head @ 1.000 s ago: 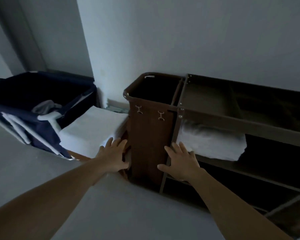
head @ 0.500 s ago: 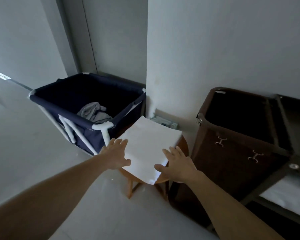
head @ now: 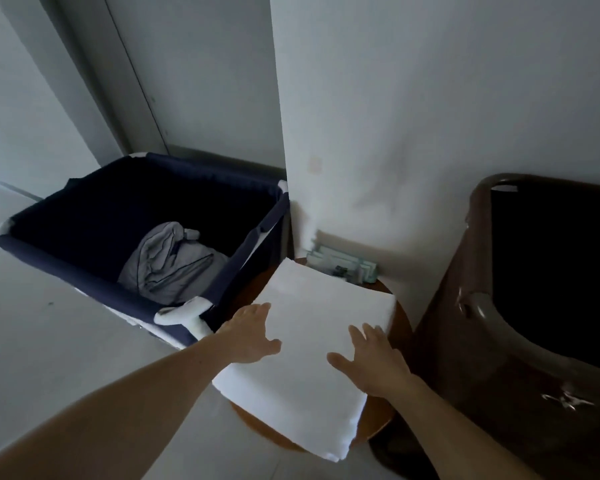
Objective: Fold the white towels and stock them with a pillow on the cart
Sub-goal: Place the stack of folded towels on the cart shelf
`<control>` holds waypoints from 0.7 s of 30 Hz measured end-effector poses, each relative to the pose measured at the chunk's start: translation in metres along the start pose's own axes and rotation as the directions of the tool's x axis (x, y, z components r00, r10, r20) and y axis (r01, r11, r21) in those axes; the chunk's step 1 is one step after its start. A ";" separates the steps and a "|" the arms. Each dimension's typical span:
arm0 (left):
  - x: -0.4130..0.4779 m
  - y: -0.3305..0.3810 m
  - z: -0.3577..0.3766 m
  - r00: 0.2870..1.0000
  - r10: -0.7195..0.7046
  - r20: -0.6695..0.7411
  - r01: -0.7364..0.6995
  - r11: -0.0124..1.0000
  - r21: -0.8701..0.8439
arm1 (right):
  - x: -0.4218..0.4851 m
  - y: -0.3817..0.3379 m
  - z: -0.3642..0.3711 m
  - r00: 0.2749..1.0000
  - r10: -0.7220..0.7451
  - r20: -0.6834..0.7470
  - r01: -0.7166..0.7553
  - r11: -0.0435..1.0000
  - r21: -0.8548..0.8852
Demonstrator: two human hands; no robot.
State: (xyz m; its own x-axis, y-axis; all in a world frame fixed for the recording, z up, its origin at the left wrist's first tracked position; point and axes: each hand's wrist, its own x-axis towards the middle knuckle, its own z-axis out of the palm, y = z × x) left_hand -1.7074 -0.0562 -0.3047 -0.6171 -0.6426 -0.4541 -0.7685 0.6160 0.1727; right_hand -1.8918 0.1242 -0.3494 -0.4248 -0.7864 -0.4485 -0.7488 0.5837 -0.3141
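A folded white towel stack (head: pixel 312 327) lies on a round wooden stool (head: pixel 381 420) against the wall corner. My left hand (head: pixel 248 336) lies at the stack's left edge with fingers straight. My right hand (head: pixel 371 362) rests flat on top of the stack near its right side, fingers spread. The brown cart's dark laundry bag (head: pixel 520 334) stands just right of the stool. No pillow is visible.
A navy fabric hamper (head: pixel 243 251) with white corner fittings stands left of the stool and holds a crumpled grey cloth (head: pixel 172 263). Small teal packets (head: pixel 343 266) lean at the wall base behind the stool. Pale floor stretches to the left.
The view has swung left from the cart's shelves to the stool. Both hands have moved forward onto the towel stack, which now looks closer and larger.
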 end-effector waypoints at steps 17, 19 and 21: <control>0.243 -0.076 0.066 0.954 -0.144 0.262 0.275 0.765 -0.582 | 0.143 0.026 0.083 0.776 0.631 0.007 -0.561 0.684 0.467; 0.255 -0.081 0.077 0.938 -0.152 0.312 0.321 0.723 -0.612 | 0.150 0.028 0.096 0.731 0.683 0.005 -0.590 0.628 0.508; 0.260 -0.086 0.084 0.938 -0.147 0.314 0.327 0.682 -0.655 | 0.155 0.034 0.106 0.694 0.720 0.005 -0.575 0.549 0.607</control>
State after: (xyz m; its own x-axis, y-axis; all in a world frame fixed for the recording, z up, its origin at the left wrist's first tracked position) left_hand -1.7874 -0.2382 -0.5112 -0.4125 -0.5501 -0.7261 -0.8359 -0.0882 0.5417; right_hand -1.9292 0.0438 -0.5182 -0.8313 -0.1239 -0.5418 0.1417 0.8954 -0.4222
